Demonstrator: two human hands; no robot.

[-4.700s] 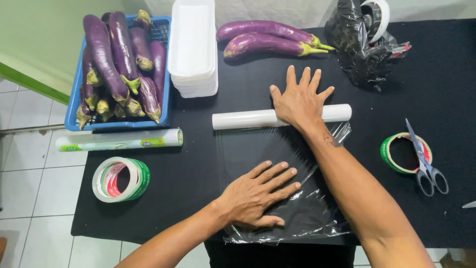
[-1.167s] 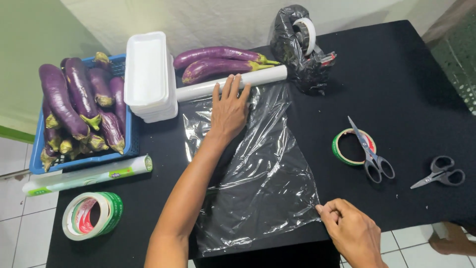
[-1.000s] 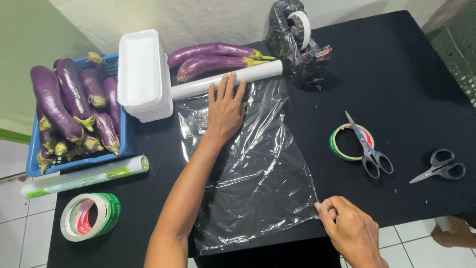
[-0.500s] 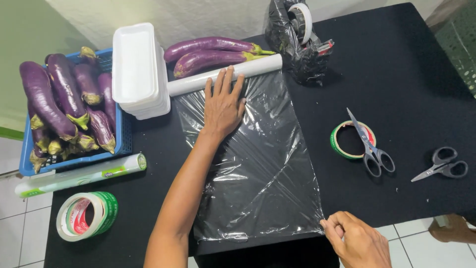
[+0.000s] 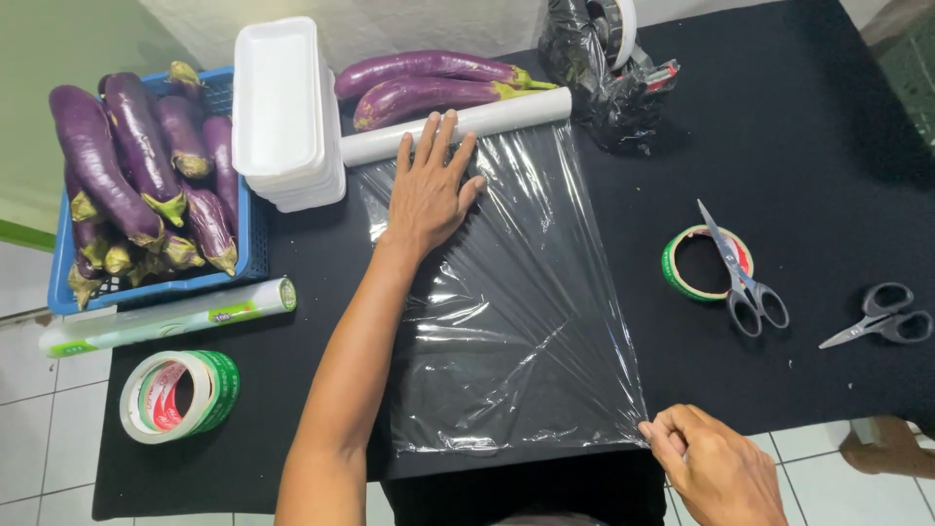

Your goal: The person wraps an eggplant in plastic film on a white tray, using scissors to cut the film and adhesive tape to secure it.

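At the desk's near edge my right hand (image 5: 716, 468) pinches the corner of the plastic wrap (image 5: 516, 312), now drawn further off the roll (image 5: 458, 125) than half a second ago, so the sheet lies longer and tauter. My left hand (image 5: 429, 185) presses spread flat by the roll, near the far edge.

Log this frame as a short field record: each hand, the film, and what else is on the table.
left hand: flat on the cling film, beside its roll
right hand: pinching the film's near right corner
film: spread across the black table
left side: blue basket of eggplants, white trays, tape roll
right side: two scissors
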